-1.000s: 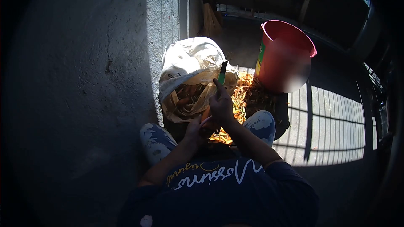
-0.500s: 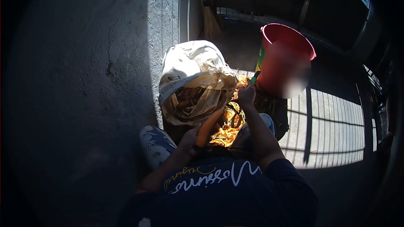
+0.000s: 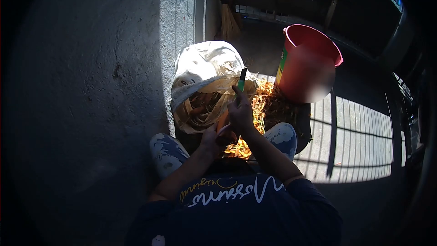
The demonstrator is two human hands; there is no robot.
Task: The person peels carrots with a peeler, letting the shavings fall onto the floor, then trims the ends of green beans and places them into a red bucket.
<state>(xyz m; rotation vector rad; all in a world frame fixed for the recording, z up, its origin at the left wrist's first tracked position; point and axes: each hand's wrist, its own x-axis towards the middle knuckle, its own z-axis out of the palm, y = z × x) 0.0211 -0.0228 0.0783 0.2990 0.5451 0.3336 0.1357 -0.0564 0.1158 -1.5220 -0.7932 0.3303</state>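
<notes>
My left hand (image 3: 210,140) is closed round a carrot (image 3: 223,119), which points up and away from my lap. My right hand (image 3: 240,115) is shut on a peeler (image 3: 241,82); its green and black handle end sticks up past my fingers, and its working end is hidden by the hand. Both hands are close together over the carrot. Beneath and beyond them lies a heap of orange peelings (image 3: 259,102) in bright sun. An open whitish sack (image 3: 207,70) holding several carrots (image 3: 199,110) leans just ahead of my left hand.
A red bucket (image 3: 305,70) stands beyond the peelings at right. A rough grey wall (image 3: 104,73) rises on the left, with a broom (image 3: 230,25) against its far end. My knees flank the heap. Barred sunlight falls on the floor (image 3: 355,141).
My right hand has come back toward me and leftward, from beyond the carrot to above it. The peeler's handle now points upright. My left hand and the carrot have shifted slightly up.
</notes>
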